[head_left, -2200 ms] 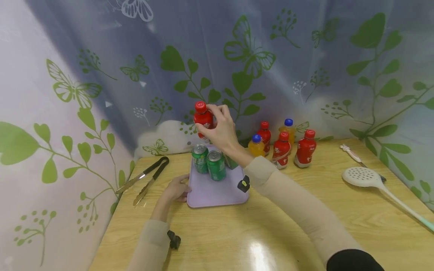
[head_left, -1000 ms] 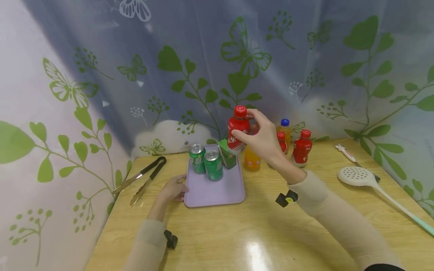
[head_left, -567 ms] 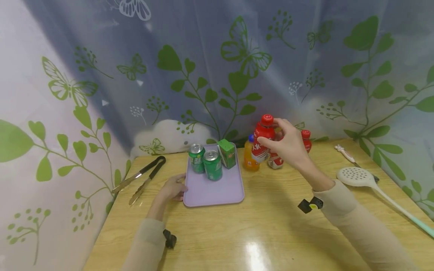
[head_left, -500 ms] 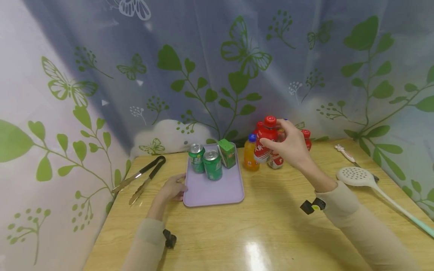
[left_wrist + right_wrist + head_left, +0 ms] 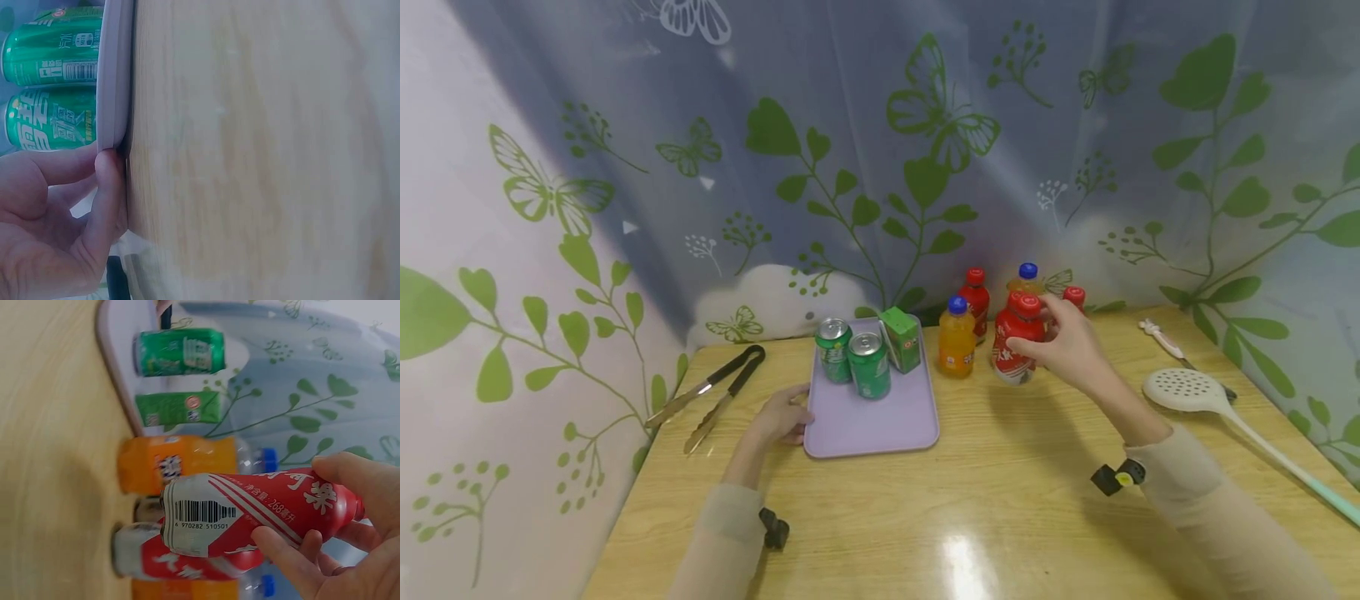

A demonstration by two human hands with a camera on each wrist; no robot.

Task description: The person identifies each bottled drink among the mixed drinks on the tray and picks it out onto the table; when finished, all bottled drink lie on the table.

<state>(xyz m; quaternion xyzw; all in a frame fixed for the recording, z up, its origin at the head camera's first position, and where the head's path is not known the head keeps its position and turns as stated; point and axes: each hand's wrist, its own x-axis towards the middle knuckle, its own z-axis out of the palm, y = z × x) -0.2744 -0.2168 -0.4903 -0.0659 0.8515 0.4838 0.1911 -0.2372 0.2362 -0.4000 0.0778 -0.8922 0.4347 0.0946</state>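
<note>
In the head view my right hand (image 5: 1067, 346) grips a red plastic drink bottle (image 5: 269, 506) with thumb and fingers. The bottle leans slightly, and in the right wrist view its base looks raised off the table. Another red bottle (image 5: 165, 556) stands right behind it, mostly covered in the head view. My left hand (image 5: 784, 418) pinches the left rim of a lilac tray (image 5: 872, 433), with the thumb and a finger on its edge in the left wrist view. On the tray stand two green cans (image 5: 869, 367) and a green drink carton (image 5: 902, 340).
An orange drink bottle (image 5: 957, 337) with a blue cap stands right of the tray. Behind are a red bottle (image 5: 975, 304) and another blue-capped bottle (image 5: 1027, 277). Black-handled tongs (image 5: 711, 396) lie left; a white slotted skimmer (image 5: 1187, 390) lies right. A patterned curtain (image 5: 850, 167) hangs behind.
My right hand has carried the red bottle from above the tray rightward and down to the group of bottles. My left hand has stayed on the tray's edge.
</note>
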